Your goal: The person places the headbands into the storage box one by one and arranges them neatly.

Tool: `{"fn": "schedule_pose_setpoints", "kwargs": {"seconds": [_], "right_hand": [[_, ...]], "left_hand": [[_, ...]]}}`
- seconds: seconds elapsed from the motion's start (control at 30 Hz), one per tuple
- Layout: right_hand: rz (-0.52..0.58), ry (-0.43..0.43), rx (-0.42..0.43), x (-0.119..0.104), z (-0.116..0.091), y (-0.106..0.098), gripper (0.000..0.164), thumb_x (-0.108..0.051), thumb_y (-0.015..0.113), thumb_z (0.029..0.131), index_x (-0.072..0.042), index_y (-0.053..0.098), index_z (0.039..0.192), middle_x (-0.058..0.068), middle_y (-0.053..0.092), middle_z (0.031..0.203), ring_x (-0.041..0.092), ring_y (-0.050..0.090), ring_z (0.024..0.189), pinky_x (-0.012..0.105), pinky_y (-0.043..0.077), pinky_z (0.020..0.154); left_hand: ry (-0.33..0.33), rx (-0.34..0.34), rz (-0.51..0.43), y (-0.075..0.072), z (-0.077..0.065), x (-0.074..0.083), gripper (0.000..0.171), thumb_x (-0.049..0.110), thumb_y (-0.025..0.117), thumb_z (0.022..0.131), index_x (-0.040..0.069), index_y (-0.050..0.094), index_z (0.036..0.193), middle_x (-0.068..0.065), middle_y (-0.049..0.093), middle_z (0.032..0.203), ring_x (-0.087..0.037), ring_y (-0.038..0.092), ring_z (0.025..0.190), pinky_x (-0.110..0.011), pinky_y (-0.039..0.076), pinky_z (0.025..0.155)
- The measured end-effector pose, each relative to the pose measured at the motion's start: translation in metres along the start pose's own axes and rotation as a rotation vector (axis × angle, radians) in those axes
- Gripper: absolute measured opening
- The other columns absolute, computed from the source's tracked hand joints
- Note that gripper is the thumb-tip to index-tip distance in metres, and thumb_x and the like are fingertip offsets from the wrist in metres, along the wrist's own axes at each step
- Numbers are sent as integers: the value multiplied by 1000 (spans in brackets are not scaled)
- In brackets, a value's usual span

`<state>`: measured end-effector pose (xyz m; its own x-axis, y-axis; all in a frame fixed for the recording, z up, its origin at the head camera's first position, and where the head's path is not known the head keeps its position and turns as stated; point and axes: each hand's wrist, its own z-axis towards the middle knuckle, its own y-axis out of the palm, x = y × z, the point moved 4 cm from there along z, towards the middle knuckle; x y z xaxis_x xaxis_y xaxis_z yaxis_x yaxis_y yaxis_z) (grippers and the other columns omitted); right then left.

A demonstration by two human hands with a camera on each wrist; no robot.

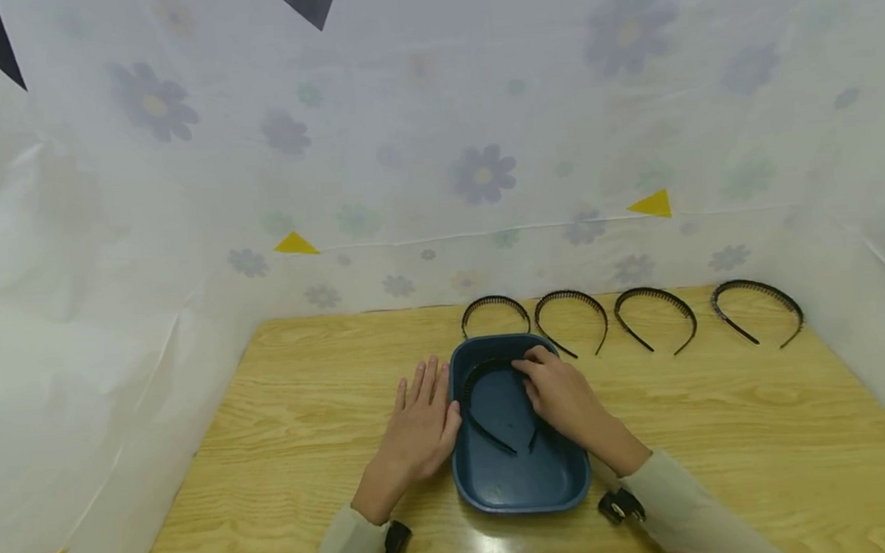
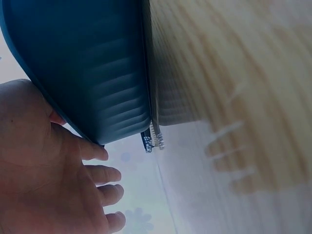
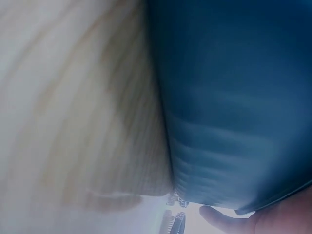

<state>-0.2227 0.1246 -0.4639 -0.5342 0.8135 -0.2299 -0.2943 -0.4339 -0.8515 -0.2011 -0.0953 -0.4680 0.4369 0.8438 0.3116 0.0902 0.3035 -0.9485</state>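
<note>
A dark blue plastic basin (image 1: pixel 513 486) stands on the table in the head view, with a black toothed headband (image 1: pixel 492 363) inside it. My right hand (image 1: pixel 566 395) reaches over the basin's right rim and pinches the headband near the upper right of its arch. The fingertips are partly hidden. Against the left rim rests my left hand (image 1: pixel 419 432), its fingers straight and the thumb touching the edge. In the left wrist view, the left hand (image 2: pixel 53 170) lies along the basin's outer wall (image 2: pixel 97 73). Only part of the right hand (image 3: pixel 287 214) shows in the right wrist view.
Several black headbands stretch in a row along the table's back edge, from one just behind the basin (image 1: pixel 495 299) to one at the far right (image 1: pixel 758 283). White flowered sheeting (image 1: pixel 407 178) encloses the wooden table (image 1: pixel 306 400) at the back and sides.
</note>
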Motion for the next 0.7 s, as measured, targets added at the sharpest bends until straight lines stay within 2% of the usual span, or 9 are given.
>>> {"fn": "schedule_pose_setpoints", "kwargs": {"seconds": [0.13, 0.27, 0.43, 0.57, 0.63, 0.7], "right_hand": [[42, -8, 53, 3, 0, -4, 29, 1, 78, 87, 1, 76, 115, 19, 67, 114, 28, 68, 87, 37, 55, 66], [87, 10, 71, 6, 1, -12, 29, 0, 77, 88, 0, 75, 117, 18, 66, 117, 30, 68, 95, 41, 57, 73], [141, 47, 90, 13, 2, -24, 32, 0, 77, 89, 0, 74, 120, 17, 66, 120, 28, 69, 92, 38, 55, 67], [178, 69, 105, 18, 2, -35, 33, 2, 76, 89, 0, 74, 122, 19, 66, 121, 21, 66, 76, 31, 47, 56], [199, 82, 106, 21, 2, -40, 33, 2, 76, 89, 0, 73, 122, 19, 66, 121, 20, 64, 73, 31, 46, 55], [223, 100, 105, 24, 3, -46, 33, 2, 76, 90, 0, 74, 122, 18, 66, 120, 23, 66, 77, 33, 48, 59]], "left_hand": [[1, 0, -3, 0, 0, 0, 62, 34, 26, 112, 2, 18, 164, -17, 7, 171, -36, 8, 157, -58, 11, 123], [4, 10, -1, 0, 1, 0, 61, 34, 26, 112, 2, 19, 164, -19, 9, 170, -38, 10, 156, -59, 11, 123], [0, 14, 4, 0, 1, -1, 62, 34, 27, 112, 2, 19, 164, -19, 11, 170, -38, 10, 156, -59, 11, 123], [-5, 4, 3, 0, 2, 0, 62, 35, 27, 112, 3, 19, 164, -19, 10, 170, -38, 9, 156, -59, 11, 123], [-6, 1, -3, 0, 1, 0, 61, 34, 27, 112, 2, 19, 164, -19, 10, 170, -37, 8, 157, -59, 10, 123], [-7, -2, -8, 0, 1, 0, 61, 34, 27, 112, 2, 19, 164, -19, 9, 170, -36, 6, 157, -59, 10, 123]]}}
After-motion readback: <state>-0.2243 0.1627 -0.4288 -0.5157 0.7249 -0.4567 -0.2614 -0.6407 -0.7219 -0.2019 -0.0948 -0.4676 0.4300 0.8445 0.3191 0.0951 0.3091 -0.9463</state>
